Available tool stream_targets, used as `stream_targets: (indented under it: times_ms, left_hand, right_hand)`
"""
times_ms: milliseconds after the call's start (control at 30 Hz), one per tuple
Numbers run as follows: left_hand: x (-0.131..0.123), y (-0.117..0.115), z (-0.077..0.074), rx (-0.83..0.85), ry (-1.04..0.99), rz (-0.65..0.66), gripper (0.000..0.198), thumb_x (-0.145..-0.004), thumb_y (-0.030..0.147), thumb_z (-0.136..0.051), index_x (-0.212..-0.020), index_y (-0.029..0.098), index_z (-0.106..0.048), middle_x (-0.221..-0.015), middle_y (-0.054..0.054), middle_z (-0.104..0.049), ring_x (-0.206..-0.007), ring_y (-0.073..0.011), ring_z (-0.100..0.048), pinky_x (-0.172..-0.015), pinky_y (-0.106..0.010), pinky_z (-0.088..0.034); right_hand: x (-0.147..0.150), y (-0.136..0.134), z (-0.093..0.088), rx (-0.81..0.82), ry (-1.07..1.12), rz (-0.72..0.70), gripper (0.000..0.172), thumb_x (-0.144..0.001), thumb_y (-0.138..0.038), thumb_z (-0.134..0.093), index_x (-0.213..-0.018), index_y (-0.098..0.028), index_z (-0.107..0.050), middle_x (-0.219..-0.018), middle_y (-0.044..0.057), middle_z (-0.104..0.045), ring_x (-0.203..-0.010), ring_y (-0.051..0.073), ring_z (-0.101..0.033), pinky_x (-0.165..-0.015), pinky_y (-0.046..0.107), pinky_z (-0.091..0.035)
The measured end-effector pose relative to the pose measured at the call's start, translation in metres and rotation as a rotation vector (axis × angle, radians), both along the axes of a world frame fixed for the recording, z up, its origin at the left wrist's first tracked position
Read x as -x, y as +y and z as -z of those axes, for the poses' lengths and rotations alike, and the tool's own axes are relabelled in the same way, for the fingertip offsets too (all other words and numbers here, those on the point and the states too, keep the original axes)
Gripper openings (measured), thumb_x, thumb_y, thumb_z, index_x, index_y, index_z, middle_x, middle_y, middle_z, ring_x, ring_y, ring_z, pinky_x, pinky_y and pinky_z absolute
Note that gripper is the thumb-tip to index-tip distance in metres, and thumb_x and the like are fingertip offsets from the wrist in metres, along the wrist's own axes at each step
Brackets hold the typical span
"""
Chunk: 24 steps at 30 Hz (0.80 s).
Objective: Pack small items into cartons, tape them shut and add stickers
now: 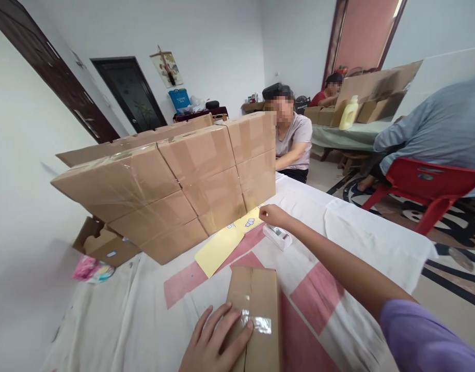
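Observation:
A small cardboard box (260, 299) lies in front of me on the cloth-covered table, with strips of shiny clear tape across its seam. My left hand (218, 336) rests on the box's top left side, fingers stretched out and spread. Farther forward, my right hand (274, 216) has its fingers pressed together, at the far end of yellow paper sheets (222, 248) with small printed drawings. What those fingers pinch, if anything, is hidden. Just below that hand sits a small white box-like object (277, 237) with a dark grey part on top.
Taped cardboard boxes (199, 175) form a stacked wall across the table. An opened carton (109, 245) and a pink package (86, 267) lie at left. One person (295, 134) sits beyond the wall; others sit by a second table with a yellow bottle (349, 113). A red chair (431, 181) stands right.

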State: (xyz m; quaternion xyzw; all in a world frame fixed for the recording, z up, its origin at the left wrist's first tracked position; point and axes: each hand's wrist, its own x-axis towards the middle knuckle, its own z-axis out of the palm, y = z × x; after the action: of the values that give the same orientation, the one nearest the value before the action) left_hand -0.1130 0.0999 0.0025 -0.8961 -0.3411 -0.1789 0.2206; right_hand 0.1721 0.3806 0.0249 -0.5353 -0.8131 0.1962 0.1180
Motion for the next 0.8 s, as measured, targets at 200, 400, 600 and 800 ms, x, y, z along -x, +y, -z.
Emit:
stream_targets:
  times_ms: [200,400,600,800]
  left_hand:
    - [0.004,0.02,-0.037,-0.075,0.055,0.202,0.034,-0.103,0.028,-0.043,-0.125,0.033,-0.068,-0.116,0.001,-0.073,-0.119,-0.0137,-0.063,-0.117,-0.033,-0.037]
    - [0.0,0.02,-0.032,-0.094,-0.014,0.188,0.029,-0.101,0.026,-0.049,-0.115,0.037,-0.072,-0.11,0.006,-0.077,-0.112,-0.0103,-0.068,-0.112,-0.029,-0.044]
    - [0.012,0.025,-0.016,-0.053,-0.008,0.21,0.032,-0.098,0.033,-0.057,-0.129,0.04,-0.064,-0.125,0.007,-0.072,-0.121,-0.0109,-0.064,-0.113,-0.029,-0.045]
    - [0.014,0.024,-0.003,-0.075,-0.035,0.182,0.035,-0.097,0.032,-0.061,-0.129,0.046,-0.063,-0.128,0.013,-0.069,-0.121,-0.0086,-0.064,-0.112,-0.027,-0.047]
  right_hand:
    - [0.039,0.054,0.027,0.026,-0.15,-0.163,0.035,-0.076,-0.009,-0.065,-0.108,-0.019,-0.072,-0.115,0.01,-0.067,-0.095,0.02,-0.064,-0.074,0.024,-0.045]
    - [0.046,0.074,0.056,0.041,-0.21,-0.258,0.029,-0.073,-0.005,-0.063,-0.099,-0.017,-0.069,-0.119,0.01,-0.062,-0.081,0.017,-0.061,-0.06,0.023,-0.036]
    - [0.041,0.09,0.071,0.046,-0.156,-0.225,0.026,-0.075,-0.011,-0.065,-0.099,-0.016,-0.061,-0.1,0.007,-0.065,-0.074,0.015,-0.055,-0.057,0.023,-0.031]
    - [0.035,0.101,0.073,0.052,-0.08,-0.196,0.011,-0.079,-0.014,-0.063,-0.09,-0.016,-0.061,-0.087,0.005,-0.065,-0.07,0.014,-0.052,-0.059,0.023,-0.032]
